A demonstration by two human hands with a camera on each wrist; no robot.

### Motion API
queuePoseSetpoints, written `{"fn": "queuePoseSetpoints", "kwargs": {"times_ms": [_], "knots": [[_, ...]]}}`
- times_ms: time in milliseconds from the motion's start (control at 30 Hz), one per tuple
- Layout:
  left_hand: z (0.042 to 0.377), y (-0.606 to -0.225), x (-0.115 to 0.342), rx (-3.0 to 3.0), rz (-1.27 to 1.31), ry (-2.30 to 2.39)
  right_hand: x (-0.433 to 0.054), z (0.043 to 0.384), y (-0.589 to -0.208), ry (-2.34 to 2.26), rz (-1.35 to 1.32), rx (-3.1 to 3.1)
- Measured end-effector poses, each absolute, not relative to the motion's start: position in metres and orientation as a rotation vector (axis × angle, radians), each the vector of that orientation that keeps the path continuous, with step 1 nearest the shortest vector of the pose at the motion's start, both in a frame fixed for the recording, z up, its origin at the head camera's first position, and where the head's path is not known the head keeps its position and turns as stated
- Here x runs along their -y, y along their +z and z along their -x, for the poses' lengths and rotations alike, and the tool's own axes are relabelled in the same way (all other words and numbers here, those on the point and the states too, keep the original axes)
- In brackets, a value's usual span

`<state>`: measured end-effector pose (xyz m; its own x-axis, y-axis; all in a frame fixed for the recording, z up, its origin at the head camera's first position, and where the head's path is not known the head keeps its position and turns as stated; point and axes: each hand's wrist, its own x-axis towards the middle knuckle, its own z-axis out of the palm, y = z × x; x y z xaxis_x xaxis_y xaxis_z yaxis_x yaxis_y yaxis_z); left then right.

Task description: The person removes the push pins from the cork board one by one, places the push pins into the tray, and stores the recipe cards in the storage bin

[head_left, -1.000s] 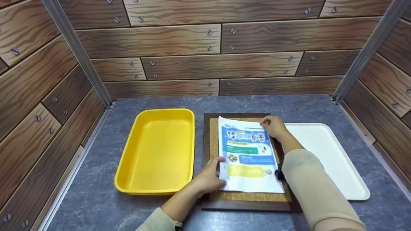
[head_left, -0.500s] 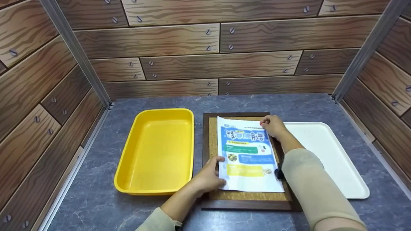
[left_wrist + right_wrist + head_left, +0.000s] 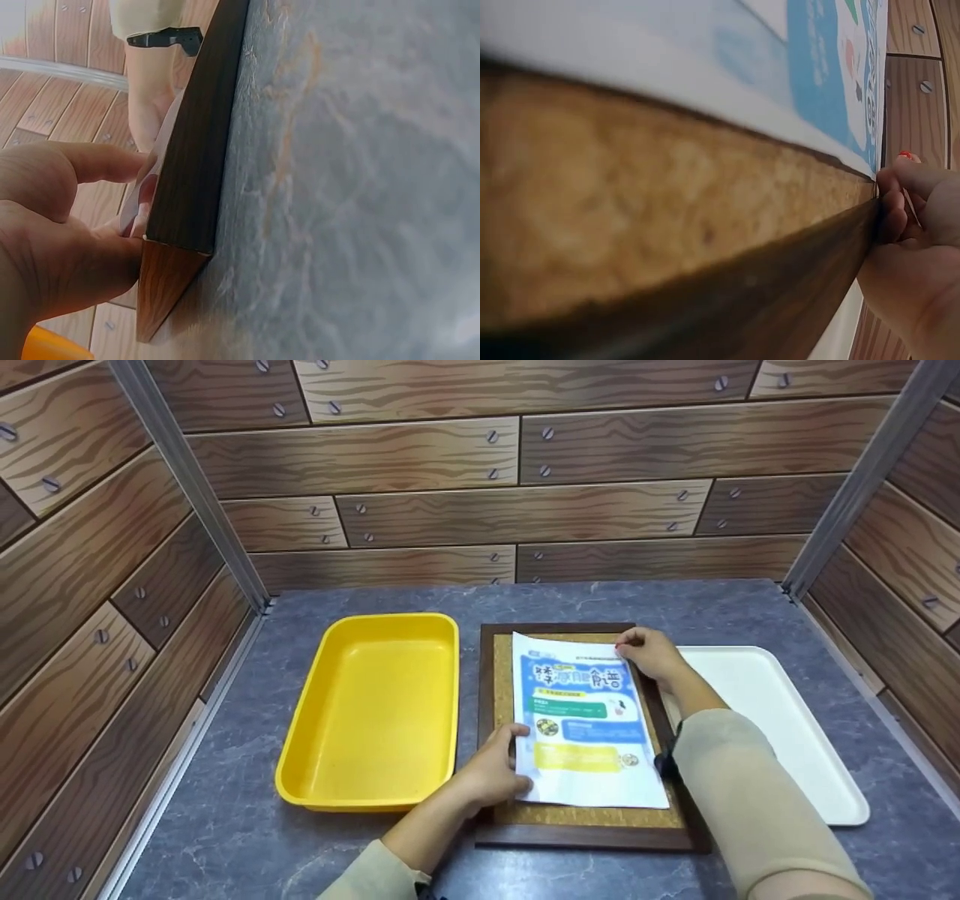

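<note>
A printed paper sheet [image 3: 589,720] with blue, green and yellow blocks lies on a cork board [image 3: 570,816] with a dark wooden frame. At the sheet's top right corner my right hand [image 3: 654,656] pinches a small red pushpin [image 3: 905,155], mostly hidden by the fingers. My left hand [image 3: 491,769] rests along the sheet's lower left edge, thumb and forefinger spread apart with their tips on the paper. In the left wrist view that hand [image 3: 75,225] lies over the edge of the board's frame [image 3: 199,142].
To the left of the board stands a yellow plastic tray [image 3: 367,720]. A white tray [image 3: 772,720] lies on the right, partly behind the right forearm. The grey marbled table [image 3: 360,855] is enclosed by wood-patterned walls [image 3: 420,454].
The head view has shifted slightly. Both hands keep their places on the sheet, and the right fingers now cover more of the red pushpin.
</note>
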<state>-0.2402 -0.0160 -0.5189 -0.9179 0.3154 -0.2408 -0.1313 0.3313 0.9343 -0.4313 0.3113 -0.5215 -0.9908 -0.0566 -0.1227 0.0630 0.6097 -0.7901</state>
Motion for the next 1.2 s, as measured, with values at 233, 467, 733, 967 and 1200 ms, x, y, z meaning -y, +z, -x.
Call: {"fn": "queuePoseSetpoints", "kwargs": {"times_ms": [233,467,733,967,1200], "knots": [[0.241,-0.519,0.015,-2.195,-0.155,1.623,-0.315,0.428,-0.524,-1.415,0.059,-2.737],[0.239,-0.518,0.015,-2.218,-0.179,1.615,-0.316,0.422,-0.522,-1.495,0.106,-2.741],[0.238,-0.513,0.017,-2.308,-0.212,1.579,-0.312,0.414,-0.517,-1.494,0.154,-2.783],[0.238,-0.508,0.020,-2.361,-0.249,1.539,-0.312,0.407,-0.513,-1.479,0.144,-2.819],[0.236,-0.502,0.022,-2.363,-0.256,1.534,-0.312,0.401,-0.507,-1.478,0.135,-2.849]]}}
